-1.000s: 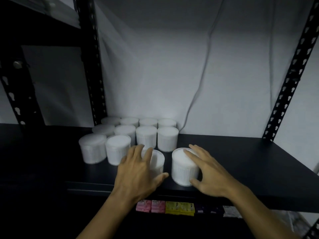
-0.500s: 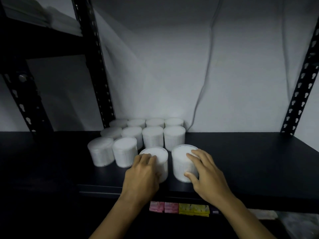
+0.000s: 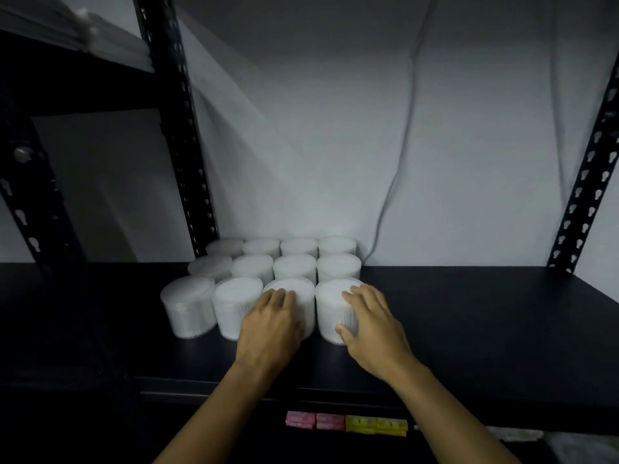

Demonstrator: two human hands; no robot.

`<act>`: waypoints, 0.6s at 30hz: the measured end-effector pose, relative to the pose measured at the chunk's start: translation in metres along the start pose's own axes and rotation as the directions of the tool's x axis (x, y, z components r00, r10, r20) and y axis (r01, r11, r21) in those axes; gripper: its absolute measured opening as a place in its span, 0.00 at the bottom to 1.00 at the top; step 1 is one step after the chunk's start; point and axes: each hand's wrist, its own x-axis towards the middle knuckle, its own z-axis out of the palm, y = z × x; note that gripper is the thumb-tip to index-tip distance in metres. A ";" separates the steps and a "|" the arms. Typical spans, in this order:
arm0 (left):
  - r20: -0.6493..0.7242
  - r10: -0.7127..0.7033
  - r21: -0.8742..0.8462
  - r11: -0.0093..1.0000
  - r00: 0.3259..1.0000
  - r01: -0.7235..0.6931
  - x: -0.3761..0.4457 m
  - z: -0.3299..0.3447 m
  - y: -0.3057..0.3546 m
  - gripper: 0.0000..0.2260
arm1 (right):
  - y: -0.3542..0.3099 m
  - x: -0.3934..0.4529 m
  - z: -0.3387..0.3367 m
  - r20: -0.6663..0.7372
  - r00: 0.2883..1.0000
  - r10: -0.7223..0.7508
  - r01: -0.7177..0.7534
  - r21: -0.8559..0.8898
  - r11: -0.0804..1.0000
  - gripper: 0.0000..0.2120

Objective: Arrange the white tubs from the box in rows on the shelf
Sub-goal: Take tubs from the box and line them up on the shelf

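Several white tubs stand in three rows on the black shelf (image 3: 469, 313), at its left by the wall. The front row's two right-hand tubs are under my hands. My left hand (image 3: 269, 326) wraps the front of one tub (image 3: 298, 289), fingers on its lid. My right hand (image 3: 371, 323) grips the rightmost front tub (image 3: 330, 306), fingers on top and thumb on its side. Both tubs rest on the shelf, close behind the middle row (image 3: 294, 267). The back row (image 3: 298, 246) stands against the white wall. The box is out of sight.
A black perforated upright (image 3: 177, 128) rises just left of the tubs, another upright (image 3: 586, 169) at the far right. An upper shelf (image 3: 67, 61) overhangs at top left. Pink and yellow packets (image 3: 346, 423) lie on the level below.
Both hands have slid the two front tubs back from the shelf's front edge, into line with the other front-row tubs. The view has moved closer.
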 end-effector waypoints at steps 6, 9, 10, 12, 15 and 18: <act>-0.044 0.014 -0.007 1.000 0.999 -0.015 -0.002 0.007 -0.006 0.14 | -0.002 0.003 0.007 -0.014 1.000 -0.001 0.001 -0.033 0.999 0.28; -0.054 0.019 -0.032 0.999 0.998 -0.021 -0.003 0.011 -0.007 0.13 | -0.002 0.003 0.009 -0.011 1.000 0.000 -0.001 -0.055 0.999 0.28; -0.053 0.018 -0.035 0.999 0.998 -0.020 -0.003 0.011 -0.007 0.14 | -0.003 0.003 0.009 -0.012 1.000 -0.002 0.001 -0.064 0.998 0.28; -0.043 0.013 -0.035 0.999 0.999 -0.015 -0.003 0.011 -0.008 0.14 | -0.005 0.003 0.011 -0.020 1.000 -0.003 0.001 -0.071 0.997 0.28; -0.031 0.012 -0.032 0.999 0.999 -0.013 -0.003 0.010 -0.007 0.14 | -0.007 0.002 0.012 -0.019 1.000 0.002 -0.004 -0.080 0.997 0.28; -0.033 0.016 -0.038 0.999 0.999 -0.018 -0.002 0.009 -0.007 0.14 | -0.007 0.003 0.011 -0.021 1.000 0.006 -0.008 -0.073 0.997 0.28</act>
